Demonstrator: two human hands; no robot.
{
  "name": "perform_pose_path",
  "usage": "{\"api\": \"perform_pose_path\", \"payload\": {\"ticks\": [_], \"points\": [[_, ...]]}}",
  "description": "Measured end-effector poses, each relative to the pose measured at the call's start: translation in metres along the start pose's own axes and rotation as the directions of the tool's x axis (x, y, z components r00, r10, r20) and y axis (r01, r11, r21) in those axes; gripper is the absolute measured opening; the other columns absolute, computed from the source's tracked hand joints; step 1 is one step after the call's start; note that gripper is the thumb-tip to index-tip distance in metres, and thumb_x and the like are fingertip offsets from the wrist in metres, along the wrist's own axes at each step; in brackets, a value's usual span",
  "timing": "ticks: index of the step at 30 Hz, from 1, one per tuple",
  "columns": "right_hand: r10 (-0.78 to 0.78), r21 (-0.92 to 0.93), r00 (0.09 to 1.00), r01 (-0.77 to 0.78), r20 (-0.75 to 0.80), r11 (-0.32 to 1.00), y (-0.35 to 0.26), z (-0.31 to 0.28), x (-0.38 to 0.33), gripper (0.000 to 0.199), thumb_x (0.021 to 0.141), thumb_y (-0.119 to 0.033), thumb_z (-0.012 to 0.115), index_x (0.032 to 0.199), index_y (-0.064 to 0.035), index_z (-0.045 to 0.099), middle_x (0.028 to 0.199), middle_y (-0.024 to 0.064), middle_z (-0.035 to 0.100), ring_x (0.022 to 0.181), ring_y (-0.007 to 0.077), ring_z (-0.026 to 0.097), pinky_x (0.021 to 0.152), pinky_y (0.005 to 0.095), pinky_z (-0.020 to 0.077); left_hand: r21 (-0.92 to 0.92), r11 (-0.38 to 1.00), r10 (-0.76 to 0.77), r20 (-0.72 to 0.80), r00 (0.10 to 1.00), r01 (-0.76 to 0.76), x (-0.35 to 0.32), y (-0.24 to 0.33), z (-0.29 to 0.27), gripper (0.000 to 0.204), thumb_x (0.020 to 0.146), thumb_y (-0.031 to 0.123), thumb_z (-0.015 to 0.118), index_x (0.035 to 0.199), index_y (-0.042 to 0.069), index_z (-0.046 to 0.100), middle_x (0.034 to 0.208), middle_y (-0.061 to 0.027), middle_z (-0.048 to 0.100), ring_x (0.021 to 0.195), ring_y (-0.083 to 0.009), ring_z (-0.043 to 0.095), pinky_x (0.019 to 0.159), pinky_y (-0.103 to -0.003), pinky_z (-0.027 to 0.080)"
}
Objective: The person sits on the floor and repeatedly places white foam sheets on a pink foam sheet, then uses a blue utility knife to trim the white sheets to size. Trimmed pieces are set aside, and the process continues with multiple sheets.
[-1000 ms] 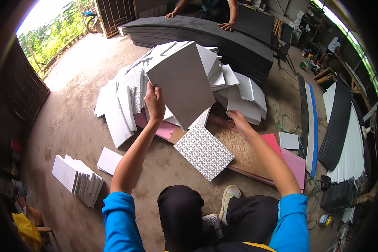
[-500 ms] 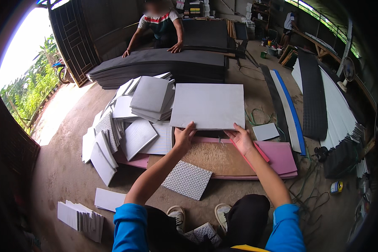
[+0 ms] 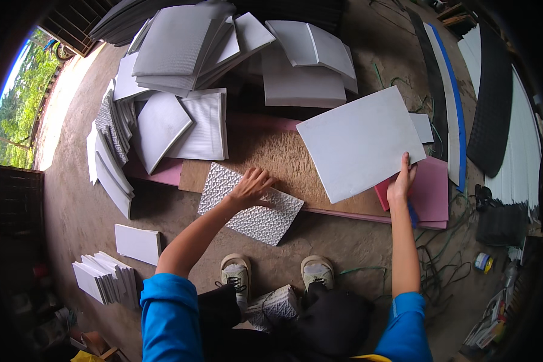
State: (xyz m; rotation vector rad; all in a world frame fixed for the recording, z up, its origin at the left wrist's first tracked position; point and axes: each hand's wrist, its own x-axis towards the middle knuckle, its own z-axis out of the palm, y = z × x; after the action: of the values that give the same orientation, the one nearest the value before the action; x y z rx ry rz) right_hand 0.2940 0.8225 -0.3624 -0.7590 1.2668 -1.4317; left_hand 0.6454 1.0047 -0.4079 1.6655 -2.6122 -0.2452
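Head view: white sheet extends forward-left from right hand near corner.

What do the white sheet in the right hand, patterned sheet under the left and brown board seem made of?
White sheet: possibly foam or plastic, smooth and matte, with no grain or shine. Patterned sheet: likely moulded foam, its raised relief catching light. Brown board: perhaps plywood, rough and unpolished, with pale, streaky marks.
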Motion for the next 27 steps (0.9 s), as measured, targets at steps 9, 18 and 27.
{"api": "perform_pose_path", "payload": {"ticks": [9,18,27], "points": [[0.111,-0.609,0.908,0.177,0.403,0.773,0.066,0.064,0.006,0.054,0.087,-0.042,0.058,0.120,-0.0008,0.047,0.117,0.0148,0.053,0.111,0.0242,0.047,0.093,0.0359,0.0364,-0.315,0.848,-0.496,-0.192,0.847,0.425,-0.056,-0.054,-0.052,0.043,0.082,0.032,0.063,0.104,0.000,0.045,0.090,-0.0157,0.052,0.083,-0.0316,0.057,0.071,-0.041,0.047],[0.072,-0.777,0.833,0.476,0.548,0.413,0.128,0.084,0.015,0.061,0.075,-0.022,0.069,0.127,-0.0071,0.040,0.127,0.0217,0.037,0.118,0.0354,0.037,0.099,0.0413,0.0333,-0.582,0.575,-0.724,-0.689,0.027,0.574,-0.147,-0.090,-0.117,0.031,0.088,0.023,0.060,0.102,0.001,0.043,0.085,-0.0102,0.048,0.075,-0.0198,0.048,0.070,-0.031,0.041],[0.089,-0.730,0.772,0.548,0.629,0.409,0.114,0.069,-0.002,0.044,0.073,-0.017,0.070,0.113,-0.0088,0.052,0.122,0.0171,0.038,0.117,0.0331,0.035,0.100,0.0416,0.0298,0.121,0.738,-0.364,-0.757,0.543,0.664,-0.116,-0.079,-0.110,0.037,0.069,0.007,0.068,0.100,0.014,0.048,0.099,-0.0089,0.047,0.094,-0.0255,0.047,0.077,-0.040,0.040]]}}
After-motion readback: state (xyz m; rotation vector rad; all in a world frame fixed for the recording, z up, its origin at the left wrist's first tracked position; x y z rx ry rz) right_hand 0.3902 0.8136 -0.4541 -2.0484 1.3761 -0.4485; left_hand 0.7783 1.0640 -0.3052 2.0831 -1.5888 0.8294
